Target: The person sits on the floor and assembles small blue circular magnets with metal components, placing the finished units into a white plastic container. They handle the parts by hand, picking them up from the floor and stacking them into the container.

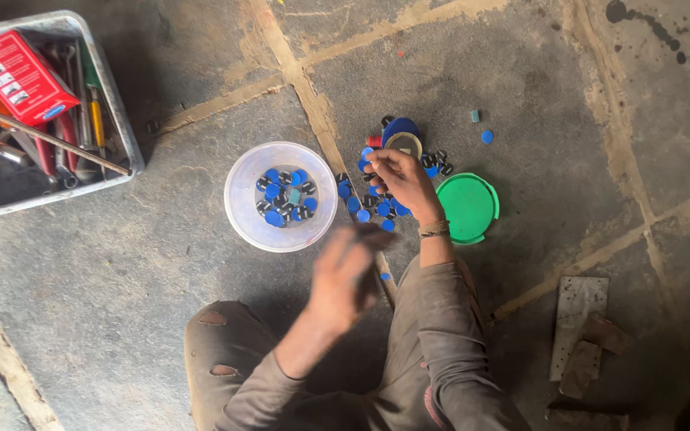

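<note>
Blue discs lay just right of the plastic tub, under the right hand pinching one; the left hand's grip was blurred, unreadable.

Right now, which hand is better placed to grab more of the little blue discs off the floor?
The right hand. It rests right on the pile of blue discs beside the green lid. The left hand is blurred, nearer the white bowl.

We sit on a workshop's cracked concrete floor, a metal tray of worn hand tools at far left.
</note>
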A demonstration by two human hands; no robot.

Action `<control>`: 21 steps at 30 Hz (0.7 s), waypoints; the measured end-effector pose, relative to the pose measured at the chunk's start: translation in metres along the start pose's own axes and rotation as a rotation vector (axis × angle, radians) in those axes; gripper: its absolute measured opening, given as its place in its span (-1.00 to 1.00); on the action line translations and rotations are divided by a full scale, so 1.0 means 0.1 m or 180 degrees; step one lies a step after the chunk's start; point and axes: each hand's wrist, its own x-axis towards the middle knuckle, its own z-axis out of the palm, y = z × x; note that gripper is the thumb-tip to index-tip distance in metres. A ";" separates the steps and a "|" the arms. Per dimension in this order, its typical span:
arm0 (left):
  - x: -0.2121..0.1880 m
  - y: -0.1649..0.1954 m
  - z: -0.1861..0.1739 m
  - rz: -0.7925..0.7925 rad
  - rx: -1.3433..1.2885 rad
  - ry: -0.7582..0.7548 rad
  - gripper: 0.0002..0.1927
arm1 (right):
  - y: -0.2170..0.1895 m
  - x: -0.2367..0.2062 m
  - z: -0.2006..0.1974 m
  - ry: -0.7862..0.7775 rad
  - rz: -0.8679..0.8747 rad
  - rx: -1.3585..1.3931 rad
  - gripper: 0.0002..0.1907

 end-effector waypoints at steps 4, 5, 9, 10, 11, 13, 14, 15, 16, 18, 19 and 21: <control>0.35 -0.27 -0.36 -0.0821 0.1122 0.0269 -0.61 | 0.04 0.04 0.07 0.0029 -0.0080 -0.0511 -0.76; 0.38 -0.34 -0.41 -0.0898 0.1348 0.0250 -0.64 | 0.04 0.03 0.07 0.0019 -0.0112 -0.0751 -0.76; 0.42 -0.52 -0.39 -0.0921 0.2109 0.0340 -0.64 | 0.04 0.04 0.16 -0.0076 -0.0357 -0.1153 -0.76; 0.38 -0.52 -0.38 -0.0860 0.2279 0.0371 -0.64 | 0.04 0.03 0.19 -0.0029 -0.0485 -0.1325 -0.77; 0.35 -0.53 -0.37 -0.0751 0.2201 0.0420 -0.67 | 0.03 0.01 0.20 0.0034 -0.0610 -0.1513 -0.78; 0.28 -0.53 -0.33 -0.0533 0.2038 0.0554 -0.71 | 0.03 -0.01 0.28 -0.0031 -0.0602 -0.1525 -0.73; 0.23 -0.53 -0.29 -0.0410 0.1906 0.0573 -0.69 | 0.02 -0.02 0.31 -0.0078 -0.0623 -0.1532 -0.70; 0.17 -0.52 -0.25 -0.0267 0.1794 0.0593 -0.67 | 0.01 0.00 0.34 -0.0053 -0.0798 -0.1727 -0.69; 0.12 -0.52 -0.21 -0.0110 0.1682 0.0597 -0.64 | 0.01 0.00 0.40 -0.0009 -0.0974 -0.1909 -0.68; -0.02 -0.51 -0.06 0.0259 0.1218 0.0298 -0.52 | 0.02 -0.05 0.43 0.0102 -0.1047 -0.2179 -0.64; -0.08 -0.51 0.05 0.0365 0.0972 -0.0230 -0.58 | 0.03 -0.07 0.47 0.0145 -0.0973 -0.2265 -0.60; -0.18 -0.56 0.19 0.0678 0.0647 -0.0746 -0.57 | 0.04 -0.06 0.52 0.0242 -0.0845 -0.2435 -0.57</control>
